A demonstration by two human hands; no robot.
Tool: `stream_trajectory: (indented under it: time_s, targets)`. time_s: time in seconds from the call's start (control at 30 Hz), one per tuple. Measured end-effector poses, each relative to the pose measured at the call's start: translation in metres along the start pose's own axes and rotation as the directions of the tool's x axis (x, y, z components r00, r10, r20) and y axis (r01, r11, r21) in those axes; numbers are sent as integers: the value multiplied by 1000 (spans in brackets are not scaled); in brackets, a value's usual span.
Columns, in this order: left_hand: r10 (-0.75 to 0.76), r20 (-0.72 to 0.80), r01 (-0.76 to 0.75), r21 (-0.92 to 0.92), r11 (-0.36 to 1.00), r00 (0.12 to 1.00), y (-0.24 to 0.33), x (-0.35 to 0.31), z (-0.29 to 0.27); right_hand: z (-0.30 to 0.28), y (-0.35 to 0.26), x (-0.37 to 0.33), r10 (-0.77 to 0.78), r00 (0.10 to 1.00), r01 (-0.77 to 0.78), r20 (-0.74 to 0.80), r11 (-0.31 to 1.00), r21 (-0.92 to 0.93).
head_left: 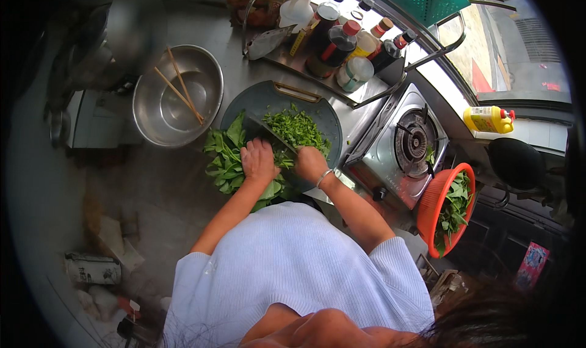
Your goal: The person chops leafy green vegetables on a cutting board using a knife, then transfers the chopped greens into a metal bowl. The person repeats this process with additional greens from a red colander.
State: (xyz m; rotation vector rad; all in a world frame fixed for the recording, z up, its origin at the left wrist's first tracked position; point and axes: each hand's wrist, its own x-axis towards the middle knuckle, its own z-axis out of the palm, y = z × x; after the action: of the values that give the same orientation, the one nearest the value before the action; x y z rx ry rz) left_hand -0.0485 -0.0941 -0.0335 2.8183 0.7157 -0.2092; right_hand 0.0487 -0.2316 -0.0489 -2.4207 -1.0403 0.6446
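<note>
On a round dark cutting board (329, 119) lies a heap of chopped greens (296, 128). My right hand (311, 163), with a bracelet at the wrist, grips a cleaver (268, 134) whose dark blade slants up and left across the board. Just left of the blade, my left hand (259, 161) presses down on a bunch of leafy greens (226, 156), its fingers curled over the stems. The uncut leaves spread over the board's left edge. The part of the bunch under my left palm is hidden.
A steel bowl (146, 113) holding a pair of chopsticks (177, 92) stands left of the board. Sauce bottles (332, 49) line a rack behind. To the right are a gas stove (400, 159) and an orange basket (427, 204) of more greens.
</note>
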Motion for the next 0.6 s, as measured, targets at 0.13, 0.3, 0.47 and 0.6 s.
stream_trajectory:
  time_s: [0.13, 0.3, 0.47, 0.6]
  targets:
    - [-6, -64, 3, -49, 999, 998, -3, 0, 4, -31, -8, -24, -21, 998, 22, -55, 999, 35]
    - [-94, 96, 90, 48, 995, 991, 6, 2, -9, -59, -36, -67, 47, 998, -44, 32, 996, -82]
    - [-104, 72, 104, 1, 995, 992, 9, -2, -10, -34, -26, -70, 97, 993, -92, 63, 992, -87]
    - [-60, 64, 59, 3, 998, 996, 6, 3, -3, -38, -27, -54, 77, 992, -65, 99, 991, -116]
